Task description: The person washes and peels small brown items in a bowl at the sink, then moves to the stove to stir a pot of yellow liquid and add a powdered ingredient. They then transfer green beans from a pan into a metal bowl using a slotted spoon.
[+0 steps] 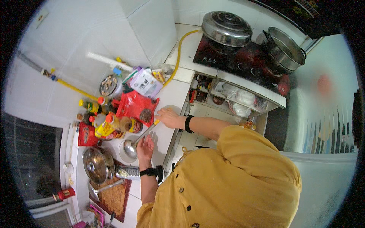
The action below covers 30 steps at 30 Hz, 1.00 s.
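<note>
My right hand (168,118) grips the yellow end of a metal ladle (146,132) above the white counter. The ladle's round head lies over a small white bowl (123,157), whose contents are hidden. My left hand (145,148) is palm up beside the ladle's head, holding nothing, its fingers loosely apart; whether it touches the ladle is unclear. A red plastic food packet (134,106) lies just past my right hand. A jar with a dark label (135,125) stands beside the handle.
Sauce bottles (105,130) crowd the wall side. A lidded pot (95,166), a box grater (128,171) and a spatula (107,187) are around a wooden cutting board (114,202). Pans (228,32) stand on the black cooktop (242,57). An open drawer (231,98) juts out below.
</note>
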Each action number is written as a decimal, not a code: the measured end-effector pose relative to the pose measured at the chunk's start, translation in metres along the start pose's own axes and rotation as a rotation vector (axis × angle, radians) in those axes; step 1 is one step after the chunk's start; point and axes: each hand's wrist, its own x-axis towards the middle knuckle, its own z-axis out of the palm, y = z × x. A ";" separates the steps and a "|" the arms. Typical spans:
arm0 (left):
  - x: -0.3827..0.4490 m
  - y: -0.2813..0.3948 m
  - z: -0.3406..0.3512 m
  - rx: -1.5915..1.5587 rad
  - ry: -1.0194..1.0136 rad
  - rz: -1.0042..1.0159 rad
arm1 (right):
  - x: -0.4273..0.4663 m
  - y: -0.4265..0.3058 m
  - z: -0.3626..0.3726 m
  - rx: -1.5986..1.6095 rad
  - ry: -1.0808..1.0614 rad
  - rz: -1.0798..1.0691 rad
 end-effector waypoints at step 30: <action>0.037 -0.181 0.476 1.016 -0.675 0.333 | -0.015 0.424 -0.446 -0.330 0.346 0.589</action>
